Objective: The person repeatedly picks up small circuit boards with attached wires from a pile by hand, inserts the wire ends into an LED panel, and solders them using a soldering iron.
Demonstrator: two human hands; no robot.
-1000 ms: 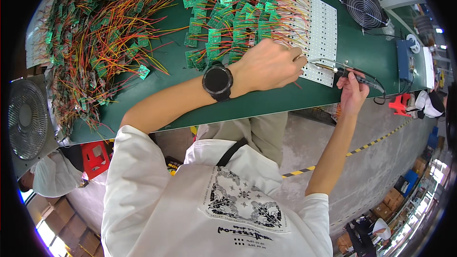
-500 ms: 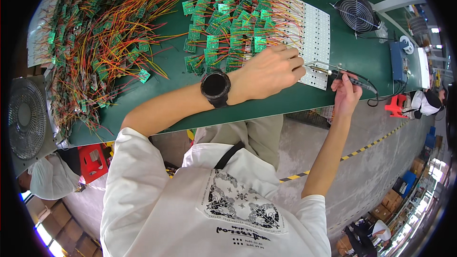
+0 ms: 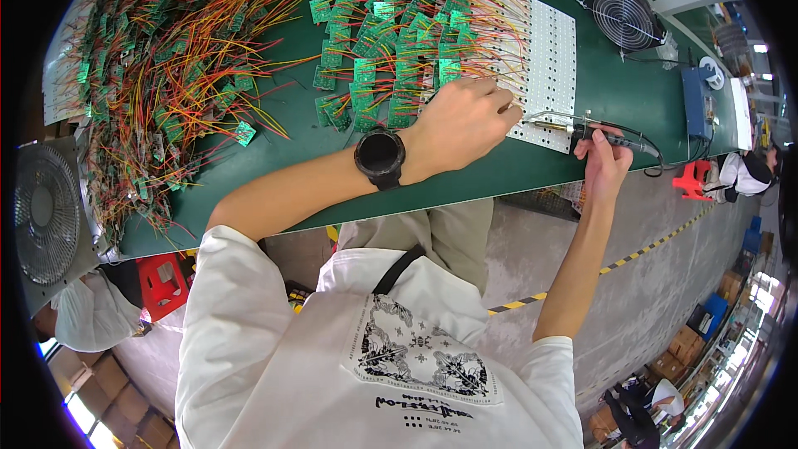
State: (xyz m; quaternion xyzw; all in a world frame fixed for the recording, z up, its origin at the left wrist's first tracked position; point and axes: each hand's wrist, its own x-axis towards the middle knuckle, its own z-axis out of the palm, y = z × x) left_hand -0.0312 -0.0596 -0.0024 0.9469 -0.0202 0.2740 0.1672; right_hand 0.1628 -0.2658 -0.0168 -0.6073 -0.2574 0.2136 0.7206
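My left hand [image 3: 470, 120] reaches over the near part of a white perforated board [image 3: 555, 58], knuckles up, with its fingers curled together. What lies between those fingertips is hidden. In my right hand [image 3: 607, 160] is a soldering iron [image 3: 583, 132], with a thin metal guide tube along it. Its tip points left, close to the left fingertips, over the white board. Red and yellow wires [image 3: 497, 29] run across that board to rows of green circuit boards [image 3: 364, 83], just beyond and left of my left hand.
A large tangled heap of wired circuit boards [image 3: 174, 75] covers the green table's left side. At the back right stand a black fan [image 3: 623, 21], a blue box [image 3: 697, 104] and a white spool [image 3: 711, 75]. A grey fan [image 3: 50, 212] is at far left.
The left hand has drawn back slightly to the left. The soldering iron's tip has shifted a little left with it, and the right hand keeps its grip.
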